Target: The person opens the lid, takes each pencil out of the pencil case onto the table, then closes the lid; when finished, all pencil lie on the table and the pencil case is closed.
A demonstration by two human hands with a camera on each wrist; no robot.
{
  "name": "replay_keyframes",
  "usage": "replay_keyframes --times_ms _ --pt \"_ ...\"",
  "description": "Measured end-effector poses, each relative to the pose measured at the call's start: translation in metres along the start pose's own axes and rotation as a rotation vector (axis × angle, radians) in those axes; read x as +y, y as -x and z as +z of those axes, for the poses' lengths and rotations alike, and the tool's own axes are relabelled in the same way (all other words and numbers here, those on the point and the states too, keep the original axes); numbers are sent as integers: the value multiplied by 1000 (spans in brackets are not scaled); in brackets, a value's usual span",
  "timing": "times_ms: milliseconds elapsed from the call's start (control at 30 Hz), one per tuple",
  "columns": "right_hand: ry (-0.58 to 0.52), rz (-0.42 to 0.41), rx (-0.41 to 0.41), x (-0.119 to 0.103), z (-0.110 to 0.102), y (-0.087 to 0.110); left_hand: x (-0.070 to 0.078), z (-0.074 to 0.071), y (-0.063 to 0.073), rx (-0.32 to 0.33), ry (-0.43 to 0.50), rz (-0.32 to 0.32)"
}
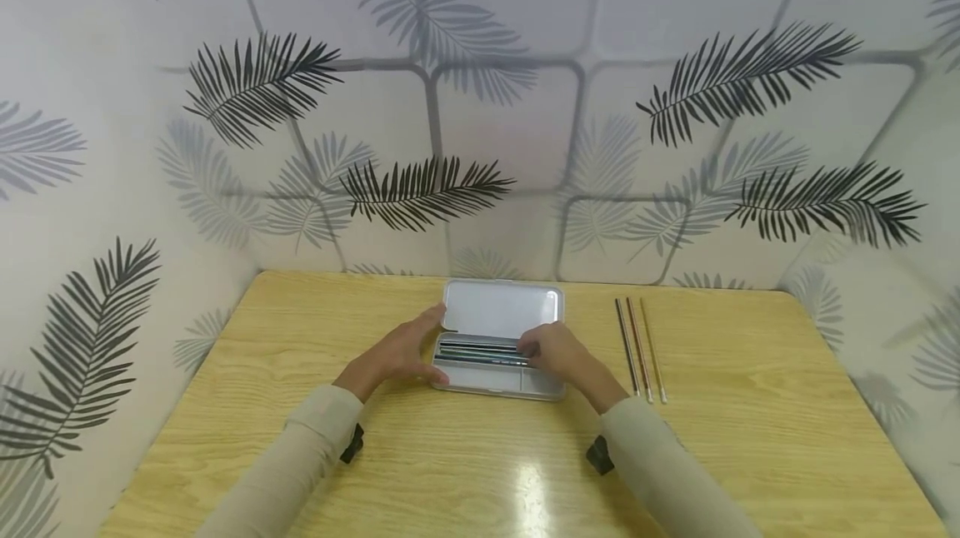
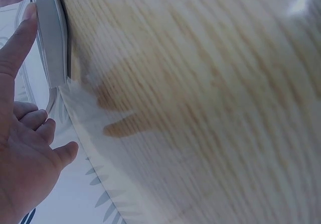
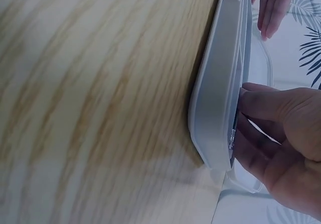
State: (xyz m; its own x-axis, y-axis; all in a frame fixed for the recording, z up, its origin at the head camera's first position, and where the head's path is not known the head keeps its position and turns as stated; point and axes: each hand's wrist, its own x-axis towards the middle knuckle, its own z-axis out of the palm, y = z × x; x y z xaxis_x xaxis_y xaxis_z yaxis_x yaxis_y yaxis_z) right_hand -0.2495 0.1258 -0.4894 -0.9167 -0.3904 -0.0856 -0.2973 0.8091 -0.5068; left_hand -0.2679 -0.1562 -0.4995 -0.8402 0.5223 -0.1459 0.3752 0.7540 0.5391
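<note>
An opened pale grey pencil case [image 1: 480,377] lies on the table with its lid tipped back. Several dark pencils [image 1: 480,352] lie side by side in its rear section. My left hand [image 1: 405,355] spreads around the left end, the thumb at the front corner and the other fingers near the lid. In the left wrist view the thumb [image 2: 22,38] presses along the case's side, fingers apart. My right hand [image 1: 555,351] reaches into the right end, where thumb and fingers pinch a pencil [image 3: 232,138]; the fingertips are partly hidden by the case wall.
Three slim pencils [image 1: 636,346], dark, reddish and yellowish, lie apart to the right of the case, near my right forearm. The wood-grain table [image 1: 465,463] meets a leaf-patterned wall [image 1: 510,230] behind the lid.
</note>
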Motion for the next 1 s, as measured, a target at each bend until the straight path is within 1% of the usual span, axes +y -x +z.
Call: replay_keyframes --times_ms 133,200,300,367,467,533,733,800,1000 --pt "-32 15 17 0 -2 0 -1 0 -2 9 -5 -2" --pt "-38 8 25 1 -3 0 -2 0 -3 10 -8 -5" --pt "-36 -12 37 1 -5 0 -2 -1 -5 5 -13 -13" --pt "-36 -40 51 2 -8 0 -2 -2 -5 1 -16 -17" --pt "-65 -67 66 6 -14 3 -3 -3 -6 -2 -17 -14" --pt "-107 -67 66 9 -19 7 -3 -4 -6 -4 -16 -13" --pt "-260 -16 54 26 -37 22 -1 -4 -4 -1 -16 0" --pt "-292 -12 55 34 -42 28 0 -4 -4 0 -16 5" --pt "-420 32 49 59 -58 47 1 -2 -2 5 -16 14"
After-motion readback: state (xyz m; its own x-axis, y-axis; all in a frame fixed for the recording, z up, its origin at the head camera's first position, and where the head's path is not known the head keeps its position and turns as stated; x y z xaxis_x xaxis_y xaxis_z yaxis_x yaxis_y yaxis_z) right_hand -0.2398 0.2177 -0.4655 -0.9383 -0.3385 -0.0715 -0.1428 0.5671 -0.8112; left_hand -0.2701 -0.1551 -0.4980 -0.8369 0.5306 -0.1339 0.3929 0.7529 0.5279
